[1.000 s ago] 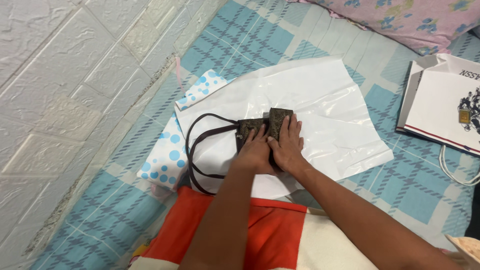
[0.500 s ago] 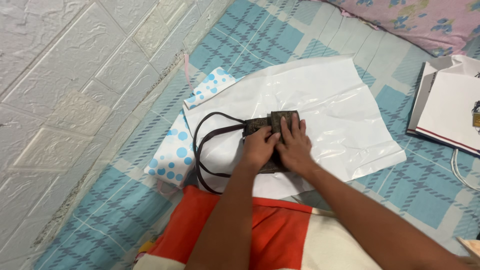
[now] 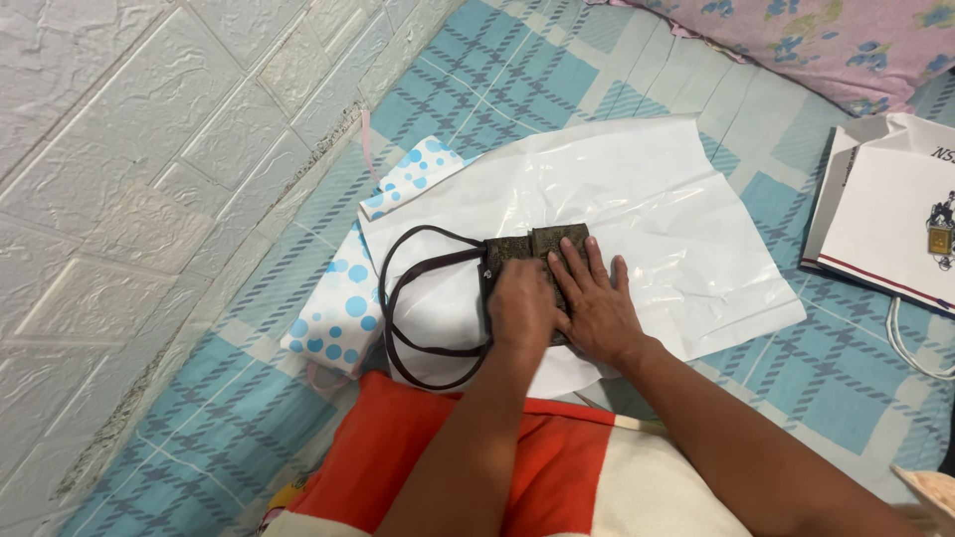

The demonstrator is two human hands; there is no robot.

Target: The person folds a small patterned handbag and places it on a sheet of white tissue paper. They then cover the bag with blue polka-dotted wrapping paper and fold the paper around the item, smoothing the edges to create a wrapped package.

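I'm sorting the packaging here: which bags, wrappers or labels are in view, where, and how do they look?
Plastic sheet: centre, under the pouch; white, glossy, crinkled.
Dotted bag: left of the sheet, partly beneath it; white with blue dots.
Paper bag: right edge, lying flat; white, red stripe, dark crest, small gold label.

Two hands [image 3: 562,308], one dark pouch [image 3: 522,249], one white plastic sheet [image 3: 637,199], one dotted bag [image 3: 343,308], one white paper bag [image 3: 890,229].

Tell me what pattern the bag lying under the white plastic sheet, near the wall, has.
White with blue dots of mixed sizes: the dotted bag, seen in the head view.
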